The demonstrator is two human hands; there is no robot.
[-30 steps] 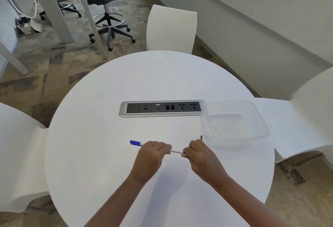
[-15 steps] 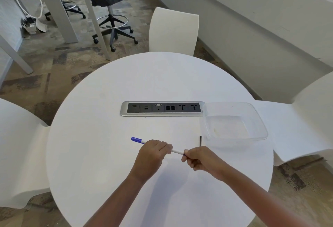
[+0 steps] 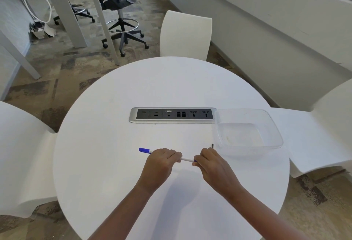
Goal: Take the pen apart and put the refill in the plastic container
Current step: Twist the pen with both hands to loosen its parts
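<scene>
A white pen [image 3: 186, 159] with a blue cap end [image 3: 142, 150] lies level just above the round white table [image 3: 114, 163]. My left hand [image 3: 162, 160] is closed around the pen's middle. My right hand [image 3: 211, 163] pinches the pen's right tip, where a bit of blue shows. A small dark thin piece [image 3: 212, 145] lies on the table just beyond my right hand. The clear plastic container [image 3: 270, 123] stands to the right with nothing in it. The refill is hidden inside the pen.
A silver and black socket strip [image 3: 172, 115] is set into the table's middle, touching the container's left rim. White chairs stand at the far side [image 3: 185, 35], the left [image 3: 21, 154] and the right [image 3: 314, 135]. A black office chair [image 3: 118, 1] is farther back.
My right hand has shifted slightly up over the pen's tip, covering most of the small dark piece. The left hand and pen have stayed in place.
</scene>
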